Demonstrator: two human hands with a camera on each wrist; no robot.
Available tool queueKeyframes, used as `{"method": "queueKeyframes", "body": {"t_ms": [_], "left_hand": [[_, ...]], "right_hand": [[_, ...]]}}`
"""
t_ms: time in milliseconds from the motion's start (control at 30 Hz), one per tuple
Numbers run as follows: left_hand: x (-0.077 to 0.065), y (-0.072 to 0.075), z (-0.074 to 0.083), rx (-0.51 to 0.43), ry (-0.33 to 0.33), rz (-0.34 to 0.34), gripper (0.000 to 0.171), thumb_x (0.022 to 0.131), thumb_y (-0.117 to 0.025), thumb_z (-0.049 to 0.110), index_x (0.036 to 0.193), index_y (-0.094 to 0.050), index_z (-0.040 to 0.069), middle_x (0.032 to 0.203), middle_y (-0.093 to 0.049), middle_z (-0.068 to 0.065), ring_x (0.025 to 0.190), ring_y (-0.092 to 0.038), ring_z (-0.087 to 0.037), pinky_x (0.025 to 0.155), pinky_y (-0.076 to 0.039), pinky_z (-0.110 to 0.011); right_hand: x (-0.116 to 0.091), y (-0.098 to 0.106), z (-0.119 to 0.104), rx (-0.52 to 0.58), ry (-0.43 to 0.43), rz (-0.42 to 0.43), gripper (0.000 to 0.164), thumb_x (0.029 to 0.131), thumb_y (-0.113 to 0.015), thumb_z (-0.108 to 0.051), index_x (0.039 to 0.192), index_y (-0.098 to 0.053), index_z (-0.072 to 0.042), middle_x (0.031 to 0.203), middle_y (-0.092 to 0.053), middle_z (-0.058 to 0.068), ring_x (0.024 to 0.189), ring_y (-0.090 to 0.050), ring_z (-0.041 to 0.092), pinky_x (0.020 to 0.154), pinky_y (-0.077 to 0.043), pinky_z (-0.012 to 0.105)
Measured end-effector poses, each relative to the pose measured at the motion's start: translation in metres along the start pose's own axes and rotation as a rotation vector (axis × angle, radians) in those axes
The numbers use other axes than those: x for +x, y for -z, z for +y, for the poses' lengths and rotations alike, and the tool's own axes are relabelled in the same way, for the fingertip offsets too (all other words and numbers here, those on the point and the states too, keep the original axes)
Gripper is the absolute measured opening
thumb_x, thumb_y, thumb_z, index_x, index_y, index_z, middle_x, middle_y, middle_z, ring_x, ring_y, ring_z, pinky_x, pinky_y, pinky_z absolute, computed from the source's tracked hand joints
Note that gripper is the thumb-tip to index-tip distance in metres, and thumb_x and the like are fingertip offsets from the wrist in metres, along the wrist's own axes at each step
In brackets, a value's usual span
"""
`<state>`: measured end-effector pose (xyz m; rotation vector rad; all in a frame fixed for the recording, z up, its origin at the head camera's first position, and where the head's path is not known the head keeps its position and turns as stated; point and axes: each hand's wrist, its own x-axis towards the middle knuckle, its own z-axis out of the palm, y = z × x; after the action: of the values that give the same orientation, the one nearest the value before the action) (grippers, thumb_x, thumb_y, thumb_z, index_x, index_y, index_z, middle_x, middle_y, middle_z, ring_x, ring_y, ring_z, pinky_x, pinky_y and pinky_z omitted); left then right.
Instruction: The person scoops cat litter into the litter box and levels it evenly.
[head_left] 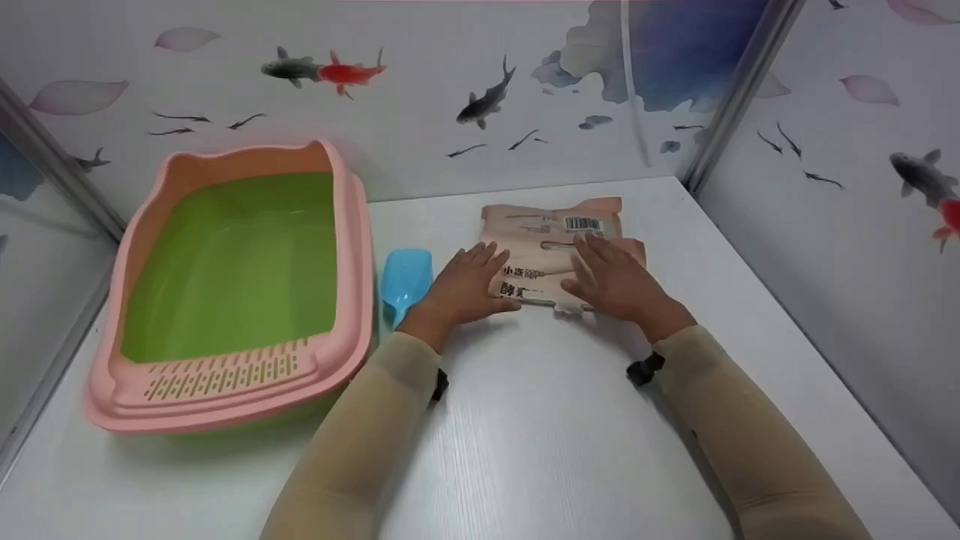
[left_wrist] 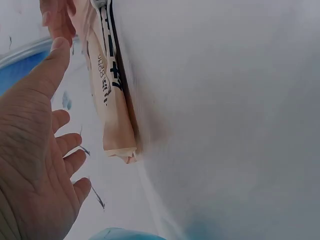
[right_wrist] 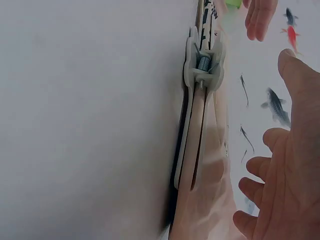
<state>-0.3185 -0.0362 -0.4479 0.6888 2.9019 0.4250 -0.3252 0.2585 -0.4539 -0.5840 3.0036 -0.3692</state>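
Observation:
A flat peach-coloured packet [head_left: 534, 262] with dark printed characters and a barcode lies on the white table. A white spring clip [right_wrist: 204, 75] clamps its near edge, seen closely in the right wrist view. My left hand [head_left: 463, 286] is at the packet's left side, palm down, fingers extended. Over its right part is my right hand [head_left: 621, 283], fingers also extended and thumb pointing inward. Both wrist views show the hands beside the packet with nothing gripped. The packet's side edges are partly covered by the hands.
At the left stands a litter box with a pink rim [head_left: 352, 262] and green inside [head_left: 232, 262]. A blue scoop [head_left: 407, 276] lies between it and my left hand, its handle partly hidden by the arm. Fish-patterned panels [head_left: 420, 112] enclose the table's back and sides.

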Motion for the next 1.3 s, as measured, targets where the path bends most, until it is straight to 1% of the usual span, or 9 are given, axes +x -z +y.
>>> {"method": "queueKeyframes", "body": {"t_ms": [167, 300, 500, 667, 833, 1033, 1133, 1233, 1300], "left_hand": [[0.003, -0.001, 0.001, 0.008, -0.018, -0.032, 0.096, 0.093, -0.063, 0.068, 0.167, -0.019, 0.025, 0.176, -0.014, -0.001, 0.164, -0.008, -0.021, 0.133, -0.007, -0.043], [0.005, -0.002, 0.002, 0.024, -0.028, -0.050, 0.096, 0.093, -0.063, 0.067, 0.167, -0.019, 0.024, 0.176, -0.014, -0.001, 0.164, -0.008, -0.022, 0.132, -0.007, -0.043], [0.004, -0.004, 0.004, 0.022, -0.029, -0.063, 0.096, 0.092, -0.065, 0.067, 0.167, -0.021, 0.024, 0.176, -0.016, -0.002, 0.163, -0.009, -0.022, 0.132, -0.007, -0.042], [0.004, -0.006, 0.003, 0.027, -0.026, -0.072, 0.096, 0.092, -0.064, 0.067, 0.167, -0.022, 0.025, 0.175, -0.016, -0.002, 0.163, -0.010, -0.023, 0.132, -0.009, -0.042], [0.006, -0.004, 0.004, 0.025, -0.025, -0.077, 0.095, 0.092, -0.065, 0.067, 0.167, -0.022, 0.025, 0.175, -0.017, -0.002, 0.163, -0.011, -0.024, 0.132, -0.009, -0.043], [0.008, -0.003, 0.004, 0.016, -0.016, -0.083, 0.094, 0.093, -0.065, 0.066, 0.167, -0.022, 0.025, 0.175, -0.018, -0.002, 0.163, -0.012, -0.025, 0.132, -0.010, -0.043], [0.009, -0.003, 0.005, 0.017, -0.016, -0.084, 0.094, 0.093, -0.064, 0.066, 0.166, -0.023, 0.024, 0.175, -0.018, -0.002, 0.163, -0.012, -0.024, 0.132, -0.010, -0.043], [0.009, -0.003, 0.007, 0.015, -0.013, -0.088, 0.094, 0.093, -0.064, 0.066, 0.166, -0.023, 0.024, 0.175, -0.019, -0.002, 0.163, -0.013, -0.024, 0.132, -0.010, -0.043], [0.009, -0.004, 0.007, 0.022, -0.008, -0.091, 0.094, 0.093, -0.064, 0.067, 0.166, -0.024, 0.024, 0.175, -0.020, -0.001, 0.163, -0.014, -0.023, 0.132, -0.010, -0.042]], "right_hand": [[-0.005, 0.001, 0.006, -0.034, 0.010, -0.019, 0.093, 0.102, -0.035, -0.073, 0.168, -0.008, -0.014, 0.176, -0.010, 0.012, 0.163, -0.010, 0.032, 0.129, -0.017, 0.055], [-0.010, 0.001, 0.012, -0.065, 0.051, -0.046, 0.095, 0.101, -0.040, -0.072, 0.167, -0.012, -0.009, 0.175, -0.013, 0.014, 0.162, -0.011, 0.033, 0.128, -0.021, 0.055], [-0.020, 0.002, 0.024, -0.045, 0.059, -0.118, 0.109, 0.093, -0.060, -0.071, 0.167, -0.010, -0.009, 0.175, -0.012, 0.013, 0.162, -0.010, 0.033, 0.127, -0.025, 0.055], [-0.027, 0.003, 0.036, -0.146, 0.094, -0.202, 0.115, 0.088, -0.073, -0.064, 0.166, -0.011, -0.005, 0.175, -0.012, 0.014, 0.162, -0.011, 0.034, 0.129, -0.021, 0.052], [-0.033, 0.008, 0.049, -0.148, 0.085, -0.199, 0.107, 0.086, -0.082, -0.046, 0.165, -0.020, -0.005, 0.172, -0.021, 0.016, 0.161, -0.017, 0.034, 0.127, -0.025, 0.051], [-0.039, 0.016, 0.051, -0.184, 0.103, -0.161, 0.086, 0.089, -0.082, -0.034, 0.160, -0.039, -0.009, 0.167, -0.036, 0.014, 0.155, -0.034, 0.034, 0.120, -0.039, 0.051], [-0.041, 0.018, 0.051, -0.272, 0.172, -0.116, 0.078, 0.088, -0.082, -0.032, 0.155, -0.048, -0.010, 0.163, -0.045, 0.013, 0.147, -0.047, 0.032, 0.113, -0.048, 0.048], [-0.042, 0.017, 0.053, -0.547, 0.361, -0.061, 0.064, 0.089, -0.081, -0.031, 0.143, -0.059, -0.006, 0.151, -0.058, 0.011, 0.134, -0.058, 0.026, 0.106, -0.053, 0.039], [-0.043, 0.017, 0.056, -0.863, 0.540, 0.004, 0.049, 0.087, -0.084, -0.022, 0.130, -0.065, -0.005, 0.138, -0.065, 0.009, 0.124, -0.061, 0.020, 0.103, -0.054, 0.032]]}}
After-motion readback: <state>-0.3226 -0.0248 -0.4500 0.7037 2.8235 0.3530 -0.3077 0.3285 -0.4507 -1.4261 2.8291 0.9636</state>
